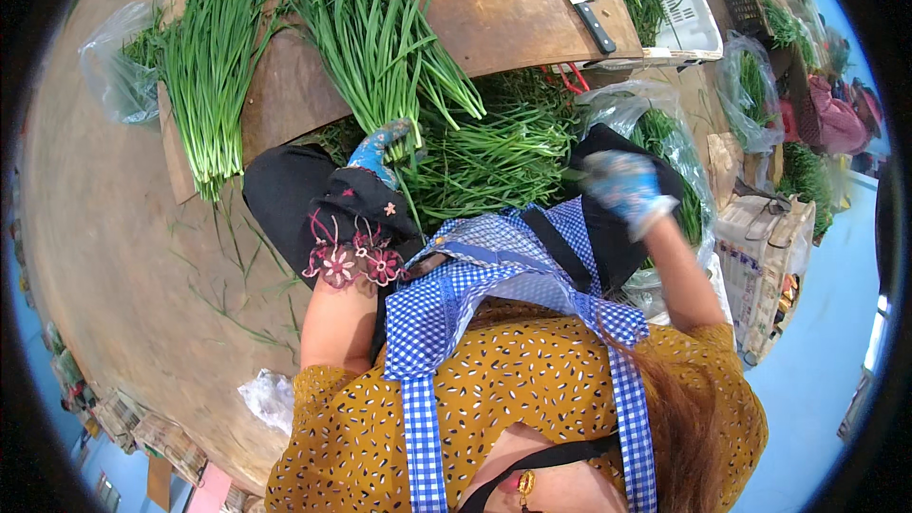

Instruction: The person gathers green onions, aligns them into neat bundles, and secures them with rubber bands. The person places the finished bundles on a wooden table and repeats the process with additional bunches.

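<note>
My left hand [378, 150], in a blue floral glove with a dark embroidered cuff, is closed on a few green chive stalks at the lower ends of the middle bunch [366, 38]. My right hand [622, 185], in a similar glove, is smeared by motion over my dark right thigh; its fingers and anything in them are unclear. Between my knees lies a heap of loose chives [494, 157]. Another long bunch [209, 95] lies on the wooden board [475, 5] at the upper left. A cleaver [578, 0] with a black handle lies on the board's right part.
A white crate [689, 14] with greens stands at upper right. Bagged greens sit left [104, 71], beside my right leg [679, 161] and farther right [746, 85]. A stack of packed material [755, 261] stands at right. Crumpled plastic [266, 394] lies on the brown floor [114, 228].
</note>
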The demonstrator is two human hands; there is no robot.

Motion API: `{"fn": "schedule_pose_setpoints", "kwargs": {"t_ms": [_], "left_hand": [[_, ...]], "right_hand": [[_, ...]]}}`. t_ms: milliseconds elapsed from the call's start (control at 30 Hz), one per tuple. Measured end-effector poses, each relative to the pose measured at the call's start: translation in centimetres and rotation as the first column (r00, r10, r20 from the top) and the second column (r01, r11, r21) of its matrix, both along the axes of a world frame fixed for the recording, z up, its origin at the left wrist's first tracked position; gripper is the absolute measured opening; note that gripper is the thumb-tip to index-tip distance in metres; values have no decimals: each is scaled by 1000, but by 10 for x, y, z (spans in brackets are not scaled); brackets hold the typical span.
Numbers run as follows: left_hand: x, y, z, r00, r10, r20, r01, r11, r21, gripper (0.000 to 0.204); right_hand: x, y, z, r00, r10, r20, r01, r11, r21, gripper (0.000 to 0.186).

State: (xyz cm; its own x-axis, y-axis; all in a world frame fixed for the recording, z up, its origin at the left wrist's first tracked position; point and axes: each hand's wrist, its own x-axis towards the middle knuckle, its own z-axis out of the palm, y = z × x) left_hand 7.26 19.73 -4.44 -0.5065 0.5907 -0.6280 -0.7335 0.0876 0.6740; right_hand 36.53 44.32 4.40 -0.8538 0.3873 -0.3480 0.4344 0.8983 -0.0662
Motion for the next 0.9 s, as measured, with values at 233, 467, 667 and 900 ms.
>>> {"fn": "schedule_pose_setpoints", "kwargs": {"t_ms": [233,467,667,900], "left_hand": [[7,13,15,957,176,232,-186,982,19,29],[-5,2,-9,956,245,163,-239,970,-51,34],[-12,15,11,1000,11,12,-8,984,-178,46],[-5,13,26,997,-9,77,9,1000,-5,38]], "right_hand": [[-14,71,59,939,-335,76,305,915,263,30],[-128,-18,0,845,-475,-246,240,747,-620,58],[-206,-109,-18,815,-366,-449,122,866,-485,94],[-188,-44,-50,742,-591,-316,98,563,-821,49]]}}
